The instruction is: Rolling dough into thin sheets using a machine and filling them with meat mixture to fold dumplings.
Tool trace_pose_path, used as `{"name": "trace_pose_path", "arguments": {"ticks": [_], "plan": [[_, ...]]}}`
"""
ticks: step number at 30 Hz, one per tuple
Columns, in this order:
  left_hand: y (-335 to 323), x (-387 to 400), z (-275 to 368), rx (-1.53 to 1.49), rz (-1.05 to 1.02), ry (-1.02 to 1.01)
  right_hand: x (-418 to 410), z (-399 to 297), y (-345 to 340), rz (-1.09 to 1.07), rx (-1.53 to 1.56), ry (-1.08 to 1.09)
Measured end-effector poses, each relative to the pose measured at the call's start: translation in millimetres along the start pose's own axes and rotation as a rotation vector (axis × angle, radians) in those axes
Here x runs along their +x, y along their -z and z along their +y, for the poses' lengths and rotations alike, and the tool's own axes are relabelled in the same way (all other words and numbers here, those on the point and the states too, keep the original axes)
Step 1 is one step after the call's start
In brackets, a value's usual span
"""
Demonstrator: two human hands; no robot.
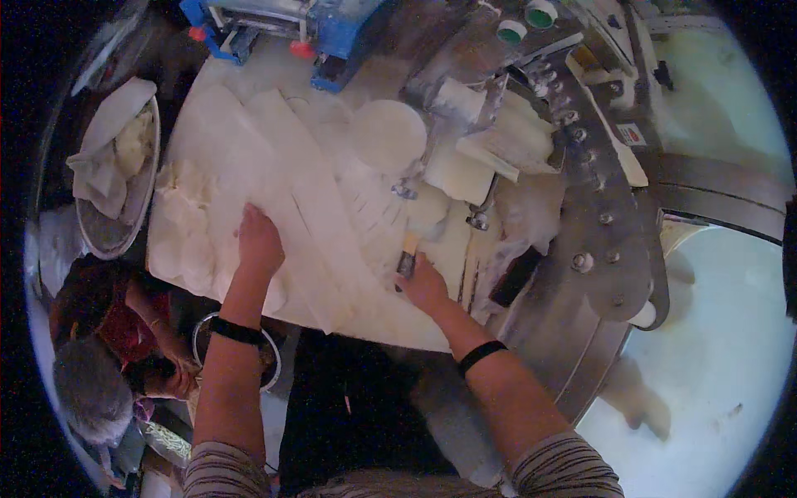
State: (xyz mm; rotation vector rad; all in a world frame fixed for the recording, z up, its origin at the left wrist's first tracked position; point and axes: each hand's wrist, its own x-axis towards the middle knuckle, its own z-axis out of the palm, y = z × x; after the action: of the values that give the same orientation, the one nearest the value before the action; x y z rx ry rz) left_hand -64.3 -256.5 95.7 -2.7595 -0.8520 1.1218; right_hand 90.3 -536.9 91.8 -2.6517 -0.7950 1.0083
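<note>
My right hand grips the dark handle of a scraper, its flat blade pointing away from me over the floury table. Long, pale flattened dough strips run diagonally between my two hands. Over the dough on the left is my left hand, its fingers curled; whether anything is inside them is hidden. Beside it, at the table's left edge, lie several soft dough lumps. Beyond the scraper sits a smaller pale piece, perhaps dough. A round white disc-like thing lies farther back.
A blue machine with red knobs stands at the back. An oval tub holds dough and cloth at left. A metal machine plate with bolts borders the right. Another person is low at left, near a round bowl.
</note>
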Motion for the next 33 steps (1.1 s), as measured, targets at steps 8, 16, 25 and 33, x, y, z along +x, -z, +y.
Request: {"name": "trace_pose_path", "arguments": {"ticks": [8,16,25,33], "plan": [[-42,14,7,0.041,0.16,0.042,-1,4,-2,-0.018,0.013,-0.035],[-37,4,2,0.014,0.169,0.158,-1,-4,-8,0.022,-0.03,0.037],[-37,6,3,0.1,0.153,0.081,-3,2,-13,0.036,-0.045,0.054],[-45,8,4,0.147,0.201,0.067,-7,-13,4,-0.021,-0.057,0.013]]}}
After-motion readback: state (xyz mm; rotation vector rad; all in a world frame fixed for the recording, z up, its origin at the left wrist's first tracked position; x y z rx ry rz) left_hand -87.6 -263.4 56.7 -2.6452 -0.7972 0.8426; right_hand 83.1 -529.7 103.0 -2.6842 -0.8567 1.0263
